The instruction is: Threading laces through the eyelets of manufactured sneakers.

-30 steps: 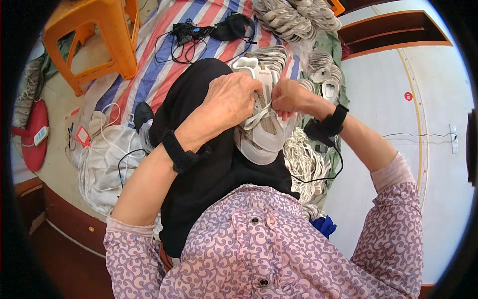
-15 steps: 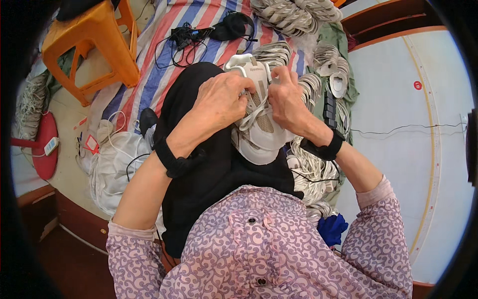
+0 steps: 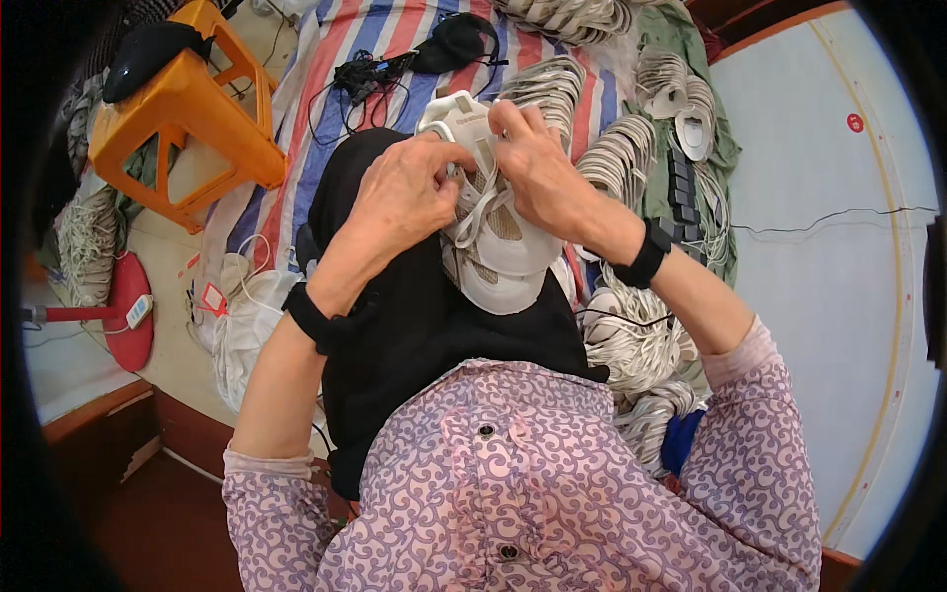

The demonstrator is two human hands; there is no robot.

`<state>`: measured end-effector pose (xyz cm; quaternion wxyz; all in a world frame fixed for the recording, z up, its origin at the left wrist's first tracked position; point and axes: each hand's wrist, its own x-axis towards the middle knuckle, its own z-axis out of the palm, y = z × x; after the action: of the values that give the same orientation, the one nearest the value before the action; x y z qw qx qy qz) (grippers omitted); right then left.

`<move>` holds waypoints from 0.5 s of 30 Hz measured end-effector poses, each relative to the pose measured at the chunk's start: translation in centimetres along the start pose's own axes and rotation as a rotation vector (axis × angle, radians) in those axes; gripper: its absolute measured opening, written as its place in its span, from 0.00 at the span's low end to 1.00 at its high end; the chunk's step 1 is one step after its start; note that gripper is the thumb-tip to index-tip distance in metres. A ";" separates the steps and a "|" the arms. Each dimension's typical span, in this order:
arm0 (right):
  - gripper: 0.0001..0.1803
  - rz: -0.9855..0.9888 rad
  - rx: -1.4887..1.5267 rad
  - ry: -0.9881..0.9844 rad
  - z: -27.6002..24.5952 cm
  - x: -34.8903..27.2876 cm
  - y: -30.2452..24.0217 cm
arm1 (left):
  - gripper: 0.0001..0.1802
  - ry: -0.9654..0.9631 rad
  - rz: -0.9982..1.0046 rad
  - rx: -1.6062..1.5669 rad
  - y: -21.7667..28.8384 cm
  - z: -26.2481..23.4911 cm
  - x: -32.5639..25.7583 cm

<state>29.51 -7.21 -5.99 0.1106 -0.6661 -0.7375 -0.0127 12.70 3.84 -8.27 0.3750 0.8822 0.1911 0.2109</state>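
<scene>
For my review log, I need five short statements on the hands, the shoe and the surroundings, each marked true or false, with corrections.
1. The left hand and right hand are both at a pale shoe. True.
2. The shoe's toe points away from the person. False: it points toward the person.
3. A black band circles each wrist. True.
4. The stool is blue. False: it is orange.
5. A dark item lies on the stool. True.

The right hand (image 3: 541,178) hides part of the white shoe (image 3: 518,255). The view's upper edge cuts off a pale bundle (image 3: 574,18).
</scene>
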 end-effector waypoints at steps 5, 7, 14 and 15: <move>0.06 -0.062 0.218 0.194 -0.6 -1.3 -0.4 | 0.12 -0.042 0.012 0.036 0.0 -0.1 0.3; 0.06 -0.082 0.225 0.259 -0.8 0.1 0.0 | 0.11 -0.062 0.009 -0.003 0.0 -0.1 0.3; 0.05 -0.209 0.630 0.478 -8.7 7.1 -2.5 | 0.09 -0.054 -0.136 -0.138 2.1 -0.1 0.1; 0.08 -0.316 0.767 0.521 -9.4 7.5 -3.1 | 0.09 -0.028 -0.121 -0.261 2.2 0.4 0.0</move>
<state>27.18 -1.82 4.94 0.5256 -0.4317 -0.7290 0.0770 13.29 2.19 -6.93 0.5010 0.8158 0.2096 0.1986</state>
